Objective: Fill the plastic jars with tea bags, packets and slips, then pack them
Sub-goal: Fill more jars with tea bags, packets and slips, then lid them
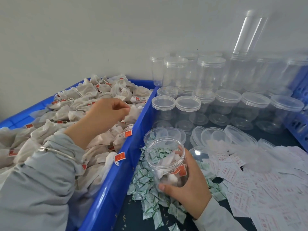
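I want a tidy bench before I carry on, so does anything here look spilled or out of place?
Yes, small things. A tea bag tag hangs over the blue crate's rim near the held jar. Tiny pale bits, like grains, lie scattered on the dark table below the green packets.

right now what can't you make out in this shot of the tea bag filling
- Head view: the count of tea bags in the held jar; the right hand covers its lower part.
- The print on the paper slips: too small and blurred.
- What the left hand fingertips pinch in the blue bin: the curled fingers hide it.
- The tall stack of jars at the back: motion-blurred.
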